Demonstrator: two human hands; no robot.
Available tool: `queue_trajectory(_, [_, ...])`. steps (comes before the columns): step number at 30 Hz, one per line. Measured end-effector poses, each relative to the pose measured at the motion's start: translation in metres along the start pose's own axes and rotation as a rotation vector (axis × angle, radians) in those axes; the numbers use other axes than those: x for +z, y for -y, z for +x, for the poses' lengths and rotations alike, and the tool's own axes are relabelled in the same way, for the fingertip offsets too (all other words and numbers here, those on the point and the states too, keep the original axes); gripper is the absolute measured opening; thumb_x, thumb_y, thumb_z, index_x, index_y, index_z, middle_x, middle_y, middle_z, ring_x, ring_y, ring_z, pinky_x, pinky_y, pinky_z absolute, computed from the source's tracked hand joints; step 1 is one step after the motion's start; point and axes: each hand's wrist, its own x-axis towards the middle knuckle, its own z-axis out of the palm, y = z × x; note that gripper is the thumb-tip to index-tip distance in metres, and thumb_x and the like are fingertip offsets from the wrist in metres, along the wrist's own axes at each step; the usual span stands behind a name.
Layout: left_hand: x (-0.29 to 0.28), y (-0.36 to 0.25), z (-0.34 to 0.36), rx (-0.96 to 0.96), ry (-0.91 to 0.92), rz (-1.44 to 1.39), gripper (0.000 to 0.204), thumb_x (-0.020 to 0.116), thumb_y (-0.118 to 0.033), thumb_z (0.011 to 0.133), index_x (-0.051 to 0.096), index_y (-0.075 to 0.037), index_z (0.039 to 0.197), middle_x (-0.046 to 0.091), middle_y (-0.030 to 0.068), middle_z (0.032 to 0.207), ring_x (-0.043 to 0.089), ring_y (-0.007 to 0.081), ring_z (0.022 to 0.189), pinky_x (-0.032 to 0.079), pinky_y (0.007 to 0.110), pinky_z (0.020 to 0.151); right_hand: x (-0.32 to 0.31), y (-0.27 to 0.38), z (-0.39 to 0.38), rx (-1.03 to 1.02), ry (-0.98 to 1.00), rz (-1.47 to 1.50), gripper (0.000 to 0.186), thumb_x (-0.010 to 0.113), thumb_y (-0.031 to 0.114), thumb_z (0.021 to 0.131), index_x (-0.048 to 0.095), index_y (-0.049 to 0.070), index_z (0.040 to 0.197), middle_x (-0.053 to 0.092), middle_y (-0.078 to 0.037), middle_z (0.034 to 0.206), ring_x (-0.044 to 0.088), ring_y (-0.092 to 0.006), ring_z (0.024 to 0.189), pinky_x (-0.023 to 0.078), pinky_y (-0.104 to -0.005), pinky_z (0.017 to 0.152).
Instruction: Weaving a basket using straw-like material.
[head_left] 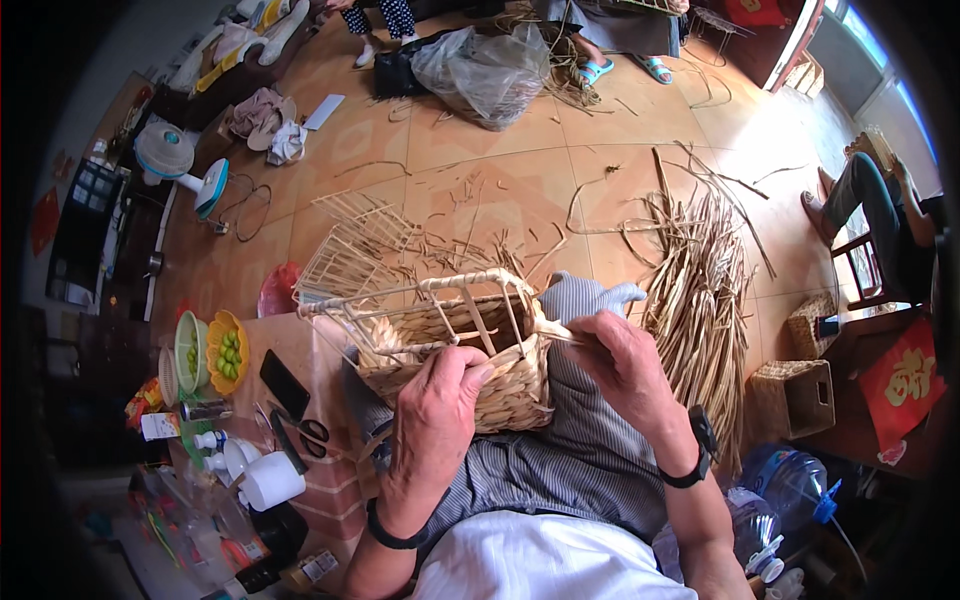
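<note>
A half-woven basket (508, 398) rests on my lap, its lower walls filled with braided dry plant strands and its upper frame bars (482, 322) partly bare. My left hand (435, 410) pinches the near side of the basket at the top of the weave, thumb and forefinger together. Off the basket's right corner, my right hand (622, 368) grips a pale dry strand (556, 331) and holds it taut. The strand's far end runs to the frame corner; its other end is hidden in my fingers.
A heap of dry strands (700, 290) lies on the floor to the right. Beyond my knees sits a bare wire frame (360, 245) among scraps. On the left table are scissors (312, 432), a phone (285, 384) and a fruit bowl (228, 350). Finished baskets (795, 398) stand at right, near other people.
</note>
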Motion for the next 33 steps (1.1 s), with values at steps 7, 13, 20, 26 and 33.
queue_trajectory(7, [-0.002, 0.004, -0.002, -0.011, -0.012, -0.078, 0.006, 0.068, -0.006, 0.099, 0.064, -0.002, 0.101, 0.065, 0.0094, 0.077, 0.063, 0.0203, 0.061, 0.049, 0.035, 0.059, 0.001, 0.031, -0.024, 0.197, 0.004, 0.205, 0.016, 0.069, 0.013, 0.102, 0.063, 0.001, 0.11, 0.065, -0.016, 0.081, 0.065, -0.0288, 0.069, 0.051, -0.036, 0.063])
queue_trajectory(13, [-0.001, 0.001, -0.001, -0.028, 0.073, -0.116, 0.011, 0.062, -0.009, 0.103, 0.06, -0.003, 0.112, 0.07, 0.0194, 0.099, 0.069, 0.0426, 0.09, 0.054, 0.048, 0.076, -0.021, 0.038, -0.038, 0.32, 0.039, 0.236, 0.018, 0.065, 0.018, 0.107, 0.063, 0.0, 0.105, 0.058, -0.009, 0.069, 0.055, -0.0171, 0.059, 0.046, -0.0332, 0.056])
queue_trajectory(20, [-0.002, 0.01, -0.002, 0.01, 0.034, -0.13, 0.011, 0.061, -0.011, 0.105, 0.061, -0.003, 0.112, 0.068, 0.0167, 0.092, 0.069, 0.034, 0.081, 0.053, 0.044, 0.07, 0.052, 0.075, -0.037, 0.043, 0.061, -0.029, 0.016, 0.069, 0.007, 0.098, 0.054, 0.003, 0.104, 0.065, -0.017, 0.078, 0.067, -0.0401, 0.066, 0.05, -0.0484, 0.055])
queue_trajectory(26, [-0.014, 0.002, -0.013, 0.161, -0.116, 0.078, 0.017, 0.069, -0.002, 0.097, 0.064, -0.004, 0.113, 0.067, 0.013, 0.1, 0.069, 0.0285, 0.084, 0.054, 0.04, 0.072, 0.057, 0.076, -0.05, 0.061, 0.141, -0.009, 0.02, 0.067, 0.008, 0.099, 0.049, 0.003, 0.108, 0.064, -0.018, 0.073, 0.067, -0.04, 0.066, 0.05, -0.0495, 0.054])
queue_trajectory(33, [-0.009, -0.003, -0.061, 0.321, -0.132, -0.167, 0.05, 0.071, 0.016, 0.081, 0.066, -0.008, 0.125, 0.064, 0.0117, 0.102, 0.069, 0.03, 0.089, 0.058, 0.04, 0.075, 0.025, 0.122, -0.049, 0.066, 0.311, -0.238, 0.026, 0.072, 0.016, 0.097, 0.055, 0.003, 0.112, 0.062, -0.009, 0.081, 0.068, -0.0298, 0.068, 0.052, -0.0439, 0.055])
